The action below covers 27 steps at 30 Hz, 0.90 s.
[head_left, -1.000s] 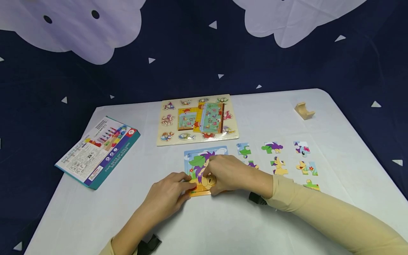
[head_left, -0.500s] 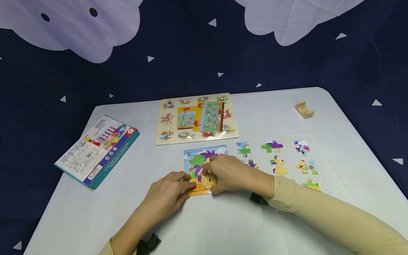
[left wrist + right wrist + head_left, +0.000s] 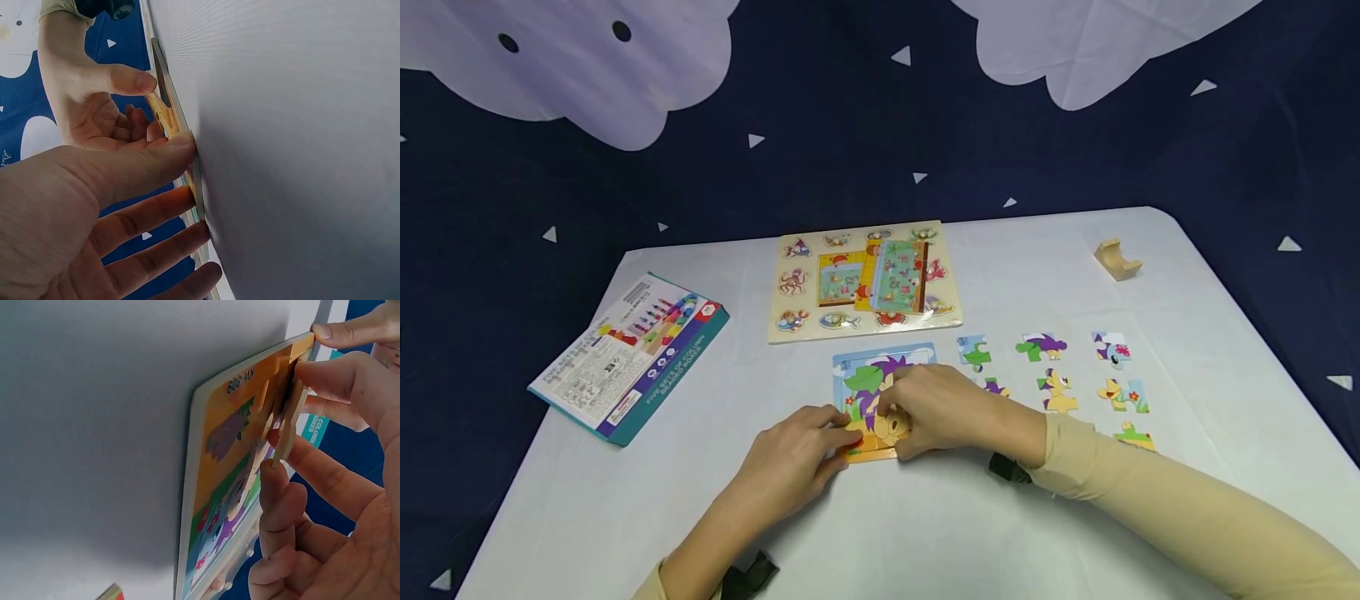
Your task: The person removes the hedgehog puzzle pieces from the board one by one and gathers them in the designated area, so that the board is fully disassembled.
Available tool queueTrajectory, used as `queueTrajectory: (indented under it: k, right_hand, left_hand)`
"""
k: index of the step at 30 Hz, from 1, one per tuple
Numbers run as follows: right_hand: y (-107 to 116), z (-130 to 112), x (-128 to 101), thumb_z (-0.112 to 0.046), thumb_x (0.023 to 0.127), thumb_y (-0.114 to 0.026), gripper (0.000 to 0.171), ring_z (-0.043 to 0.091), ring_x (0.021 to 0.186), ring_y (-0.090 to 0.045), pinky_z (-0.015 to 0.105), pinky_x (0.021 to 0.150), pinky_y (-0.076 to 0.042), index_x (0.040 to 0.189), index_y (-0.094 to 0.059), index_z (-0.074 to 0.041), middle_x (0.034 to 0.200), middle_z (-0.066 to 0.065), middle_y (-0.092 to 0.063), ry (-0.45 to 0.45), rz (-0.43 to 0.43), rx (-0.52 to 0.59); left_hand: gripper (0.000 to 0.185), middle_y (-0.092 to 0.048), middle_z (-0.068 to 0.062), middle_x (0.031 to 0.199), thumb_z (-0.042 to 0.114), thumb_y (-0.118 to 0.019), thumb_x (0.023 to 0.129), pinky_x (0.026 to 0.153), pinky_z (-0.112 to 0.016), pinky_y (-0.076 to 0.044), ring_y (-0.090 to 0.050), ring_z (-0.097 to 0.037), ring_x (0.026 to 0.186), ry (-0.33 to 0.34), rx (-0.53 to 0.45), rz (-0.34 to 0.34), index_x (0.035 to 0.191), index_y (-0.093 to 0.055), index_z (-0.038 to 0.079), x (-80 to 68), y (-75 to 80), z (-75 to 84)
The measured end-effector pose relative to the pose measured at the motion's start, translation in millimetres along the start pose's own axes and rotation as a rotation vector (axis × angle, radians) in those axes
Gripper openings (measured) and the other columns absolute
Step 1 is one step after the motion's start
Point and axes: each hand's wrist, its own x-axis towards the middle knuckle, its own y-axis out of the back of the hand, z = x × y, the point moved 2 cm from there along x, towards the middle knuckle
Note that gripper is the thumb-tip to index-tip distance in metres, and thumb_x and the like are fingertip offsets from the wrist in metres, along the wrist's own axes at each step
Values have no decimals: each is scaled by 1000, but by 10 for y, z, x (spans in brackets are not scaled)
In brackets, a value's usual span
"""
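Note:
A framed jigsaw puzzle board (image 3: pixel 841 379) with a purple-haired cartoon animal lies on the white table. My left hand (image 3: pixel 797 450) holds its near left corner, with the thumb (image 3: pixel 178 145) at the front edge and other fingertips along the side. Over the lower part of the picture, my right hand (image 3: pixel 936 408) pinches a jigsaw piece (image 3: pixel 289 428) between thumb and fingers. The right wrist view shows this piece tilted up from the board, seen nearly edge-on. My right hand covers the board's right side in the head view.
Several loose jigsaw pieces (image 3: pixel 1058 392) lie in rows to the right, partly behind the right forearm. A sea-animal peg puzzle (image 3: pixel 790 300) with two picture cards (image 3: pixel 898 279) on it lies behind the board. A teal box (image 3: pixel 632 358) sits left; a curved wooden block (image 3: pixel 1117 260) stands back right.

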Motion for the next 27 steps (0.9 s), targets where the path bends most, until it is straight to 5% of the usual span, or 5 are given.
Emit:
queueTrajectory:
  k: [27]
  right_hand:
    - [-37, 18, -56, -33, 68, -85, 41, 6, 70, -51, 26, 63, -42, 106, -78, -21, 95, -7, -69, -4, 44, -13]
  left_hand:
    - [30, -70, 8, 110, 29, -84, 82, 78, -36, -60, -65, -13, 105, -6, 2, 10, 111, -78, 30, 3, -7, 0]
